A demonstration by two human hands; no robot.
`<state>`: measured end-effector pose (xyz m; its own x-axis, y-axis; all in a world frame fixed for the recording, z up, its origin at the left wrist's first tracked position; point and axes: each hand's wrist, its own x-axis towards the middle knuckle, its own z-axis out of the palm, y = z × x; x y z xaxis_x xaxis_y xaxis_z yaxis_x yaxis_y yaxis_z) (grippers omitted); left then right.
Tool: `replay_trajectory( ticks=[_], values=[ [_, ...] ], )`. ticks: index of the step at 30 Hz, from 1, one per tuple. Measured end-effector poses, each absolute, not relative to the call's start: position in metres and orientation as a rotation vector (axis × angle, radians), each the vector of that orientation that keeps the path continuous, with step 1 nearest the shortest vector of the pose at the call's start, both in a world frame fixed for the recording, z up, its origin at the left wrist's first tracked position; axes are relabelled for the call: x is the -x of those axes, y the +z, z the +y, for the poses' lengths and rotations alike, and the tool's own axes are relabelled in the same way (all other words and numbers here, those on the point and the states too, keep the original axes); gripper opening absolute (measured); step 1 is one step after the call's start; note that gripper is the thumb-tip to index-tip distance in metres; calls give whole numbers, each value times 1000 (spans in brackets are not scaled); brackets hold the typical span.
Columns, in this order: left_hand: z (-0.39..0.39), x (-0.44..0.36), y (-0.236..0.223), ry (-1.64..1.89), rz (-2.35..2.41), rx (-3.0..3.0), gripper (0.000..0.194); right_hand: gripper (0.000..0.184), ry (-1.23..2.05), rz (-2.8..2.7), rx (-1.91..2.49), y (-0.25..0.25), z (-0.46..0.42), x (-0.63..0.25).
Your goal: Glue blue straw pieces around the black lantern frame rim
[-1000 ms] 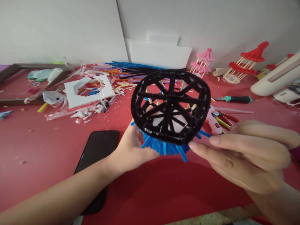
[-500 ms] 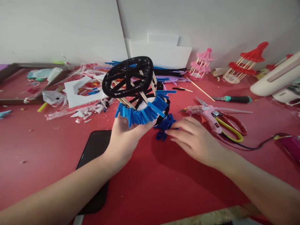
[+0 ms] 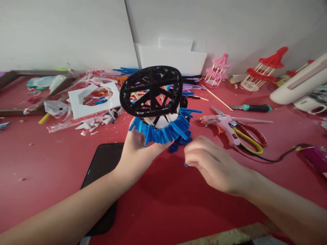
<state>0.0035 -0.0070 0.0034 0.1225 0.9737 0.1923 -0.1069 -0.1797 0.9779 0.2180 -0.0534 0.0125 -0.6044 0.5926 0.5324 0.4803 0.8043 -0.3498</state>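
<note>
My left hand (image 3: pixel 138 146) grips a small tower model (image 3: pixel 150 90) from below. The model has a black fuzzy spoked ring on top, pale sticks beneath, and a fringe of short blue pipe cleaner pieces (image 3: pixel 160 132) around its near side. My right hand (image 3: pixel 209 161) is closed just right of the model, with the tip of a blue pipe cleaner piece (image 3: pixel 186 165) showing at its fingers. Loose blue pieces (image 3: pixel 174 148) lie on the red table, partly hidden by the model. The fingertips of my left hand are out of sight behind the fringe.
A pink glue gun (image 3: pixel 227 126), pliers (image 3: pixel 249 141) and a utility knife (image 3: pixel 255 108) lie at right. A phone (image 3: pixel 102 183) rests under my left forearm. White cutouts (image 3: pixel 76 105) and scraps cover the left. Pink (image 3: pixel 217 71) and red (image 3: pixel 267 69) towers stand behind.
My right hand has drawn back from the loose blue pieces, its fingers now closed on one. The model in my left hand has shifted right and slightly down, its top tipped more toward me.
</note>
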Motion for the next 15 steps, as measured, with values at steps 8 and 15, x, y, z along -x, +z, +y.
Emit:
replay_trajectory(
  ticks=[8,15],
  values=[
    [-14,-7,14,1239,994,-1340,61,32,-241,-2047,983,32,-71,-229],
    [-15,-6,15,1226,964,-1370,51,24,-275,-2040,942,37,-69,-231]
  ],
)
